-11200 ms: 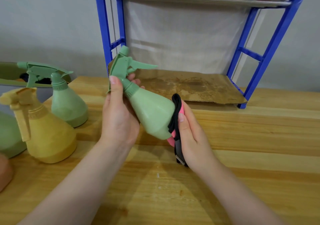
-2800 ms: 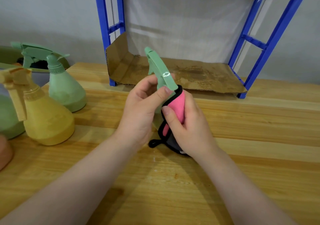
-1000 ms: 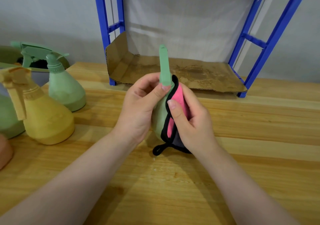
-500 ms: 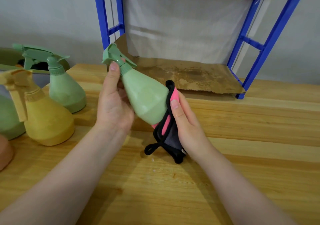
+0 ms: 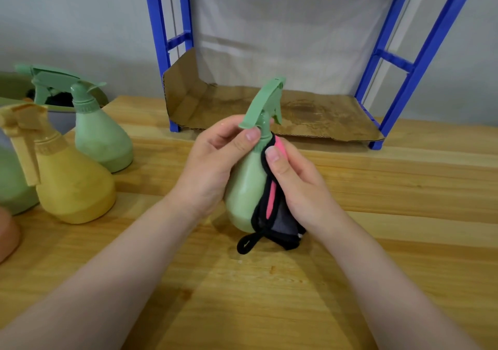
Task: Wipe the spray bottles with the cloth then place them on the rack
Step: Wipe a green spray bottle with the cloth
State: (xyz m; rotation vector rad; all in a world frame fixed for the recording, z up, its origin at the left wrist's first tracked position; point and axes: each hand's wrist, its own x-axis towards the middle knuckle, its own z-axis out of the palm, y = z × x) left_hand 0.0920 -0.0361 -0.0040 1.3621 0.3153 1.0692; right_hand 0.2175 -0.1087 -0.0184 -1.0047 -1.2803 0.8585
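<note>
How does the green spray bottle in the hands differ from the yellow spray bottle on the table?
The pale green plastic spray bottle is held up by the left hand, with a pink, black-edged cloth against it; the yellow plastic spray bottle stands untouched on the wooden table. Both are pear-shaped with trigger heads.

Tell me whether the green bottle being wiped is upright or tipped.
Roughly upright: the green bottle has its trigger head above its body, held by the left hand, cloth against its side.

Four spray bottles (image 5: 246, 188), one cloth (image 5: 272, 204)
</note>
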